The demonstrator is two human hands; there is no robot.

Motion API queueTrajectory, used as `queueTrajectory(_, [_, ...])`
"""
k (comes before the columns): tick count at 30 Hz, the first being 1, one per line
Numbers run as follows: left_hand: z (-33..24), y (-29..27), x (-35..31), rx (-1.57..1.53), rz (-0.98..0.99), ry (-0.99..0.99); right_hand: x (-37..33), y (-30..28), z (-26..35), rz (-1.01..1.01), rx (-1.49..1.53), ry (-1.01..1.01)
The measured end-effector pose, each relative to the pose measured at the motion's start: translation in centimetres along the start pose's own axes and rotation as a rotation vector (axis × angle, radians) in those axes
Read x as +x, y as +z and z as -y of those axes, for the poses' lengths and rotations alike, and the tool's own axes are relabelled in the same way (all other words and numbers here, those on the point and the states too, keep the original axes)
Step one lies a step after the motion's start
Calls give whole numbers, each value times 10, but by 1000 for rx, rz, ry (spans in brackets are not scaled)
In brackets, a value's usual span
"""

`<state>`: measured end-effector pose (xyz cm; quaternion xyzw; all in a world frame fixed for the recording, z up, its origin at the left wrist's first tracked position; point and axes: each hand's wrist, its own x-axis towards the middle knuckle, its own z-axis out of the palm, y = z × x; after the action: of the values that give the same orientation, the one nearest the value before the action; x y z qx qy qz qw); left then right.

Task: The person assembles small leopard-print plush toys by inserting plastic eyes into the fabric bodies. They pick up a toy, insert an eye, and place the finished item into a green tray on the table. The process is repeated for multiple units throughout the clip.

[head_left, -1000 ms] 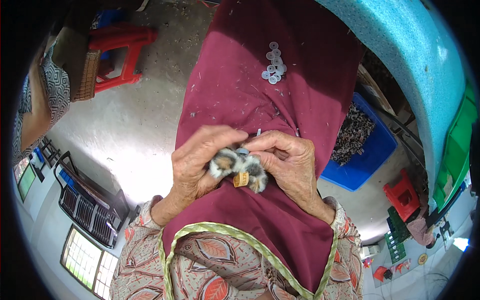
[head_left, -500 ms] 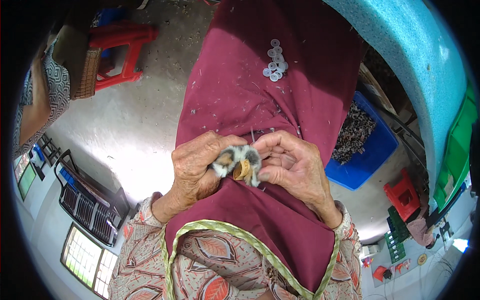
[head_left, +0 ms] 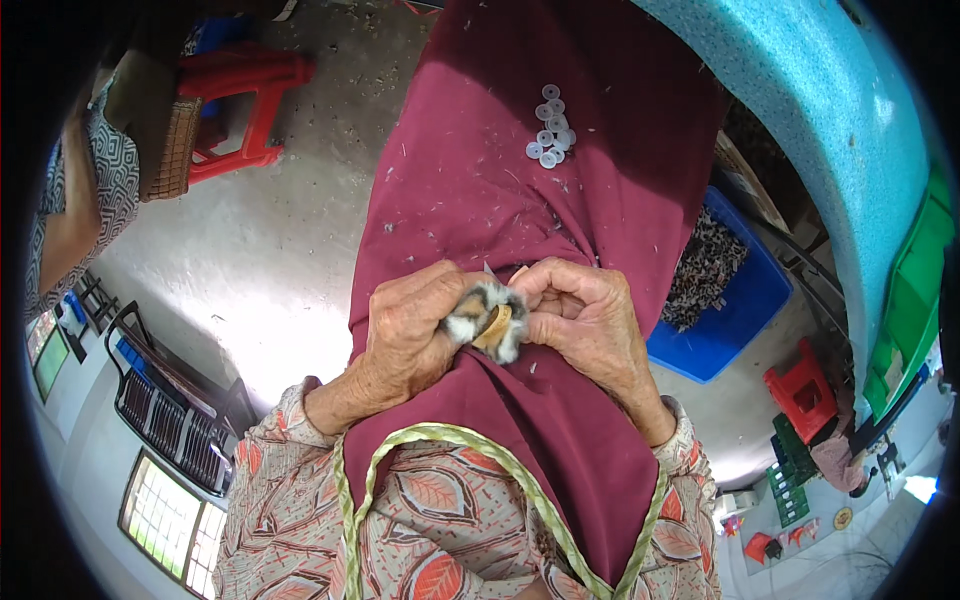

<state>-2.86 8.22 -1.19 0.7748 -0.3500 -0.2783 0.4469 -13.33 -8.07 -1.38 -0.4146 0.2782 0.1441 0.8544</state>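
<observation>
A small piece of patched plush (head_left: 463, 328), white, tan and black, lies between my two hands above my lap. My left hand (head_left: 405, 325) grips its left side, with fingers over the top edge and the thumb underneath. A tan strip like a label (head_left: 495, 328) curves out of the plush toward me. My right hand (head_left: 590, 310) pinches at its right edge, thumb and fingers pressed together. A thin pale sliver pokes up between the hands; I cannot make out what it is. The maroon apron (head_left: 470, 190) with light green trim spreads under everything.
Several translucent plastic discs (head_left: 555, 125) lie on the apron beyond my hands. To the right stands a blue bin (head_left: 740, 335) of dark scraps, below a large turquoise speckled surface (head_left: 800, 80). Red stools (head_left: 265, 110) and another person's arm (head_left: 75, 200) are at left.
The plush has turned and shifted slightly, and its tan strip faces differently. My right hand has moved in closer, its fingers closing to a pinch at the edge.
</observation>
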Motion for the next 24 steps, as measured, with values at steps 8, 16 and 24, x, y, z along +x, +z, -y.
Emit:
queueTrajectory(8, [-2, -24, 23, -1161, 268, -818, 22, -16, 5, -161, -42, -131])
queueTrajectory(16, [-14, -10, 22, -1170, 155, -1008, 42, -8, -3, -176, 61, -122])
queueTrajectory(24, [-20, -4, 27, -1209, -8, -1013, 24, -11, 5, -262, -96, -163])
